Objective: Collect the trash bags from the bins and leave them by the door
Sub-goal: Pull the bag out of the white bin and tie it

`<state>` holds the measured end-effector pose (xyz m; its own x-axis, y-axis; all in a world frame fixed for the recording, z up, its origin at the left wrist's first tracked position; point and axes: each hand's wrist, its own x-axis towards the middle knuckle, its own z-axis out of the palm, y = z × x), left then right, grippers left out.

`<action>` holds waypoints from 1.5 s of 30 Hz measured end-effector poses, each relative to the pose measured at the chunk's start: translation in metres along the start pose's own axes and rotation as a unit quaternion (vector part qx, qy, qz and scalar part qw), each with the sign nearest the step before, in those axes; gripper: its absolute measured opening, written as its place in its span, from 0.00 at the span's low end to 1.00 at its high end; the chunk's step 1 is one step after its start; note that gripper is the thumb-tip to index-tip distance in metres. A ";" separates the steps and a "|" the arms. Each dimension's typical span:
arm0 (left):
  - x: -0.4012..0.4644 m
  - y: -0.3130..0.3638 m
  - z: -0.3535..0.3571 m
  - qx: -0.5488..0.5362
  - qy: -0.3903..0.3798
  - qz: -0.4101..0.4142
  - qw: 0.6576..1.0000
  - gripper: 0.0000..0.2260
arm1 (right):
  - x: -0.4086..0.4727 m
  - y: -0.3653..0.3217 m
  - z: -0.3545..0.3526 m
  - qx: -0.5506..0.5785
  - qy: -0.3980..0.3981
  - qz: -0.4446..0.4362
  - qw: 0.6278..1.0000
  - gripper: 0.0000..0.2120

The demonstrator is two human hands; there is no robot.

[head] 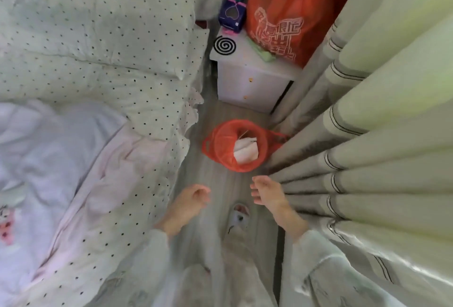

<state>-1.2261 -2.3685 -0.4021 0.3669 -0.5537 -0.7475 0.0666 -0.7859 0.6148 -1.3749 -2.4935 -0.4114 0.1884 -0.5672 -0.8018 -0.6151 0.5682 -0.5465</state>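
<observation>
Small bin lined with a red trash bag (235, 146), white paper inside, standing on the floor (213, 184) between the bed (98, 85) and the curtain (367, 147), mouth facing up. Both hands empty: left hand (193, 197) with fingers loosely curled, right hand (266, 191) with fingers relaxed and spread. Bag lies at about 12 o'clock from both hands, just beyond the fingertips; right hand judged nearer, bag's loop handles at 3 and 9 o'clock.

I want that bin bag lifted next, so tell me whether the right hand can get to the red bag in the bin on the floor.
Probably yes. The right hand is empty just short of the red bag, with bare floor between them. The curtain crowds its far side.
</observation>
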 end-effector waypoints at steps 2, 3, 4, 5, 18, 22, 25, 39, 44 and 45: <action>0.043 0.006 0.004 -0.003 0.003 -0.015 1.000 0.16 | 0.048 -0.016 -0.001 -0.073 0.007 -0.022 0.997 0.15; 0.066 0.006 0.007 -0.001 0.013 -0.018 1.000 0.15 | 0.071 -0.023 -0.003 -0.120 0.015 -0.039 0.992 0.14; 0.089 0.006 0.011 0.008 0.029 -0.019 0.999 0.14 | 0.093 -0.028 -0.006 -0.171 0.022 -0.060 0.983 0.15; 0.113 0.006 0.014 0.031 0.043 -0.019 0.998 0.12 | 0.114 -0.032 -0.007 -0.215 0.027 -0.081 0.973 0.15; 0.419 -0.071 0.054 0.427 -0.029 0.203 0.881 0.28 | 0.427 0.020 -0.033 -0.722 0.054 -0.127 0.678 0.25; 0.464 -0.093 0.066 0.472 0.006 0.281 0.836 0.29 | 0.463 0.032 -0.045 -0.727 0.073 -0.067 0.679 0.25; 0.485 -0.099 0.068 0.491 0.025 0.292 0.821 0.29 | 0.484 0.034 -0.049 -0.707 0.077 -0.027 0.703 0.26; 0.505 -0.106 0.072 0.521 -0.013 0.235 0.820 0.31 | 0.454 0.037 0.061 -0.521 0.152 -0.368 0.755 0.04; 0.505 -0.103 0.059 0.495 0.024 0.293 0.818 0.28 | 0.487 0.041 0.053 -0.617 0.126 -0.361 0.688 0.17; 0.507 -0.099 0.055 0.483 0.032 0.299 0.822 0.27 | 0.495 0.038 0.047 -0.641 0.121 -0.333 0.681 0.19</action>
<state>-1.0980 -2.5866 -0.8563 0.1159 -0.9298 -0.3494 -0.9003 -0.2470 0.3585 -1.2688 -2.7245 -0.8411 0.7153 -0.6150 -0.3317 -0.6480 -0.7615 0.0145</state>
